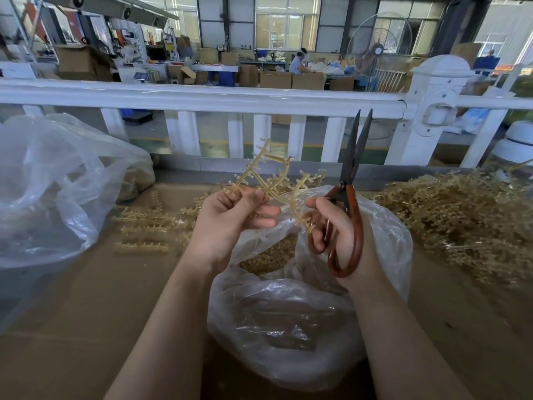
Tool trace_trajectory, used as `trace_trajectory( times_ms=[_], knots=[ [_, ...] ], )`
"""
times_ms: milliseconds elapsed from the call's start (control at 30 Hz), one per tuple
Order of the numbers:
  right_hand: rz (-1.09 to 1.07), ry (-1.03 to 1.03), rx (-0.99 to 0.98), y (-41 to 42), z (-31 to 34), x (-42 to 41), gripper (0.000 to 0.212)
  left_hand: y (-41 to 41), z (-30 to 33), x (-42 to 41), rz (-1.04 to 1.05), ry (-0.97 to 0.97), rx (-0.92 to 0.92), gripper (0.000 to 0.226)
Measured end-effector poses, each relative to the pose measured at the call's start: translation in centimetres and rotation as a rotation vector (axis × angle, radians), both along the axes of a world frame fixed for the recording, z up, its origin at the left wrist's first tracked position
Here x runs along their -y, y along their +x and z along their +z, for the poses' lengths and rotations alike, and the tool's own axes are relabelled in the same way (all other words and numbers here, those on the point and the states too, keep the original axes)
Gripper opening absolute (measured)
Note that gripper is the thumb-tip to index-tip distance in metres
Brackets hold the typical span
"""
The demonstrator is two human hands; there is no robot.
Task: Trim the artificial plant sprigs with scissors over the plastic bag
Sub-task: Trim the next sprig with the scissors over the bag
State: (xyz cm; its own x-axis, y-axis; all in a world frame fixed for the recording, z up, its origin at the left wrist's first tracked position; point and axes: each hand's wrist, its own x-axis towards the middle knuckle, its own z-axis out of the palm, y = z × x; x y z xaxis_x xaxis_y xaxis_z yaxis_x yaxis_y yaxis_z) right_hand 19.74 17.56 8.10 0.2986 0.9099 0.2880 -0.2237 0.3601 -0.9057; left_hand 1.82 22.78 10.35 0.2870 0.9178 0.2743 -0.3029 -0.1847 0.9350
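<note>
My left hand [235, 210] pinches a pale yellow plastic sprig frame [277, 176] and holds it above the open clear plastic bag [288, 327]. The frame's branches fan upward and to the right, one branch hanging down toward my right hand. My right hand [336, 226] grips the red-brown handles of the scissors [350, 180]. Their dark blades point up, slightly parted, just right of the sprig and not touching it. Cut yellow pieces [268, 256] lie inside the bag.
A heap of untrimmed sprigs [461, 217] covers the cardboard table top at right. Trimmed straight pieces [144, 229] lie left of the bag. A second large clear bag [57, 183] stands at far left. A white railing [202, 98] runs along the table's far edge.
</note>
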Motion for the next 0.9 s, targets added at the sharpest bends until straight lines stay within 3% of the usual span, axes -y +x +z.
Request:
trace_trajectory(
  times_ms=[167, 267, 567, 733, 900],
  knots=[
    [0.019, -0.037, 0.153, 0.0, -0.2, -0.1, 0.034, 0.1, 0.0, 0.0, -0.008, -0.008, -0.001, 0.019],
    [0.05, -0.024, 0.193, -0.2, -0.2, -0.4, 0.013, 0.2, -0.1, -0.1, -0.014, -0.017, -0.003, 0.02],
    [-0.001, 0.001, 0.141, -0.4, -0.3, -0.7, 0.018, 0.9, 0.1, 0.5, -0.238, -0.154, -0.024, 0.023],
    [-0.07, 0.044, 0.151, -0.8, -0.3, -1.0, 0.013, 1.5, -0.3, 0.7, -0.281, -0.229, -0.128, 0.021],
    [-0.088, 0.072, 0.211, -1.1, -0.3, -1.1, 0.012, 1.7, -0.5, 0.6, -0.185, -0.258, -0.098, 0.025]
  ],
)
